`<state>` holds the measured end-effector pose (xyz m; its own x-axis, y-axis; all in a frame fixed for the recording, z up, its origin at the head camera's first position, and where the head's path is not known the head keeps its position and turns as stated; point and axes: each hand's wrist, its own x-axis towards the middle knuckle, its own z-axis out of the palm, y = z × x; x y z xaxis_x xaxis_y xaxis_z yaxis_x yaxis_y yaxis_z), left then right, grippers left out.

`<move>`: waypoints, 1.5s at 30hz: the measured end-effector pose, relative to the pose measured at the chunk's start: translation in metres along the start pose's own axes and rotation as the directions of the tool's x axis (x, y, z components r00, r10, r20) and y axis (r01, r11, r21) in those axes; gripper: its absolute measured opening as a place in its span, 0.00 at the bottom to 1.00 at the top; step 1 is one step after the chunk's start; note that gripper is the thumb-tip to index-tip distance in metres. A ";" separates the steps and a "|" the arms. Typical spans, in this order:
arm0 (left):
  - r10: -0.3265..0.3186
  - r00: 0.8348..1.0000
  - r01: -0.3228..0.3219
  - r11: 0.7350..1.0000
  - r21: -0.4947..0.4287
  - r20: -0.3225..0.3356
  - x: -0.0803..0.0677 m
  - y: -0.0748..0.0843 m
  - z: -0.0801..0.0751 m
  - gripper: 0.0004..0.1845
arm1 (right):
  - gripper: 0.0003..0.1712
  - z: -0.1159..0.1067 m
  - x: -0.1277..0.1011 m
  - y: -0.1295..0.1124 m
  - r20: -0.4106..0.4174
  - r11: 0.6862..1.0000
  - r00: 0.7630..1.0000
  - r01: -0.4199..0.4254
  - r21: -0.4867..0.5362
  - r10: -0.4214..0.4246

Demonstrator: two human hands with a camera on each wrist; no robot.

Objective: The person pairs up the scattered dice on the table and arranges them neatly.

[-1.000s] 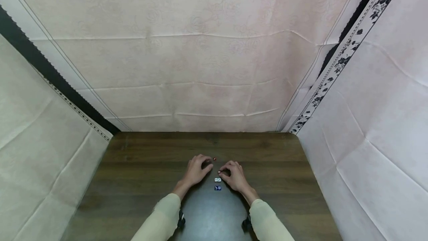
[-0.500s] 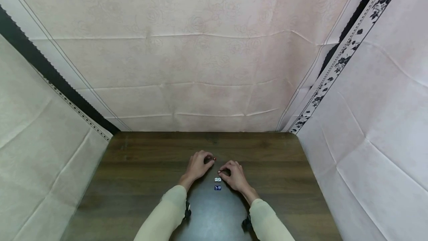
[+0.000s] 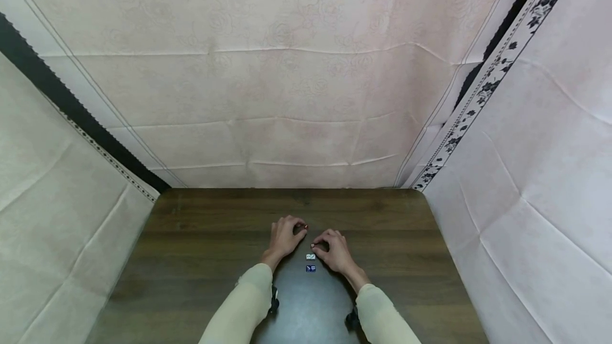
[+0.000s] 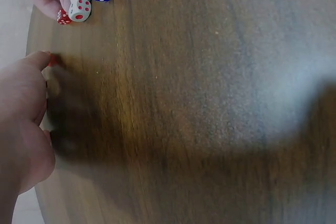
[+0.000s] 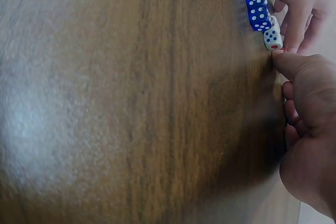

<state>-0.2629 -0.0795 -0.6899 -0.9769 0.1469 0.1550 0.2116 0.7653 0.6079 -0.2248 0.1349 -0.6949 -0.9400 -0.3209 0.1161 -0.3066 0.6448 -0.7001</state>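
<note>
Where the dark wood-grain worktop (image 3: pixel 201 248) meets the back of the booth, pale pink cloth (image 3: pixel 296 84) with a faint rose pattern hangs in creased folds; cream cloth closes the left side, and white cloth edged with a black floral border (image 3: pixel 483 94) closes the right. A sheen of light lies on the worktop's near middle.

Both hands rest on the worktop near its centre, cream sleeves (image 3: pixel 382 317) behind them. The left hand (image 3: pixel 283 238) has its fingers curled, thumb and fingertip pinching a small red die (image 4: pixel 52 61), mostly hidden; that grip is closed on it. The right hand (image 3: pixel 336 251) also has curled fingers, its fingertips touching another small red die (image 4: pixel 63 18); whether it truly pinches it I cannot tell. Just beside that die stands a white die (image 4: pixel 80 9) with red pips, touching a larger blue die (image 5: pixel 258 11) with white pips, the row lying between the two hands.
</note>
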 end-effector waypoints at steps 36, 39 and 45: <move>-0.035 0.999 0.035 0.999 0.007 0.014 0.002 0.005 0.001 0.04 | 0.06 0.003 0.000 0.003 -0.003 1.000 1.000 -0.007 -0.002 0.007; -0.035 0.999 0.035 0.999 0.008 0.015 0.002 0.006 0.000 0.05 | 0.06 0.002 0.000 0.003 -0.005 1.000 1.000 -0.009 -0.005 0.009; -0.021 1.000 0.020 1.000 0.004 0.014 -0.002 0.005 -0.002 0.06 | 0.05 0.001 -0.001 0.001 -0.004 1.000 1.000 -0.007 0.000 0.007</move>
<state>-0.2599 -0.0773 -0.6861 -0.9814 0.1401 0.1314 0.1914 0.7706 0.6079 -0.2240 0.1349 -0.6965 -0.9428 -0.3135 0.1137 -0.2997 0.6468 -0.7013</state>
